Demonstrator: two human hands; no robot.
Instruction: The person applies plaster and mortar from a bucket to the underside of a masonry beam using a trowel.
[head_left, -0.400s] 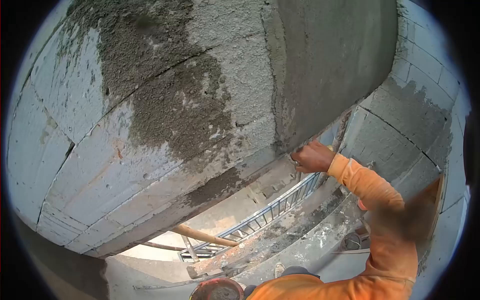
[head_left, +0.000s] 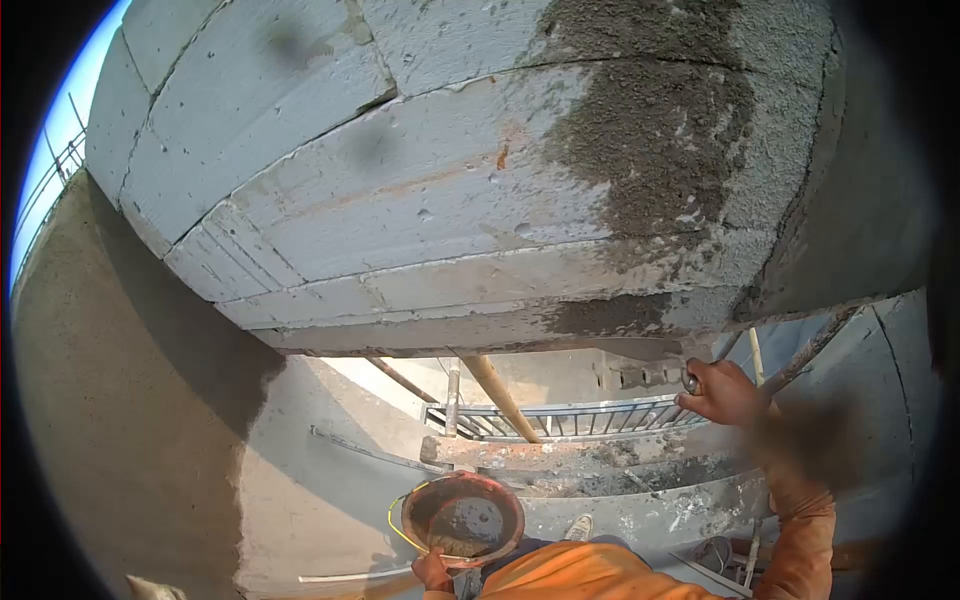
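My right hand (head_left: 728,391), at the end of an orange sleeve, is closed around the handle of a trowel (head_left: 640,349). The thin grey blade lies along the lower edge of the block wall (head_left: 420,220), partly hard to make out. At the bottom of the view my left hand (head_left: 432,571) grips the rim of a reddish bucket (head_left: 517,510). Wet grey mortar (head_left: 465,520) lies inside it. Dark damp mortar (head_left: 650,140) covers a rough patch of the wall, with smoother grey render (head_left: 860,220) to its right.
Below the wall's edge runs a blue-grey metal railing (head_left: 590,420), crossed by a wooden pole (head_left: 498,395). A mortar-spattered ledge (head_left: 600,455) lies in front of it. At left stands a brown rendered wall (head_left: 120,370). A shoe (head_left: 580,528) shows beside the bucket.
My view has swung left, so the wall appears further right. The bucket now shows more fully, with my left hand on its rim. The trowel's blade has come into sight.
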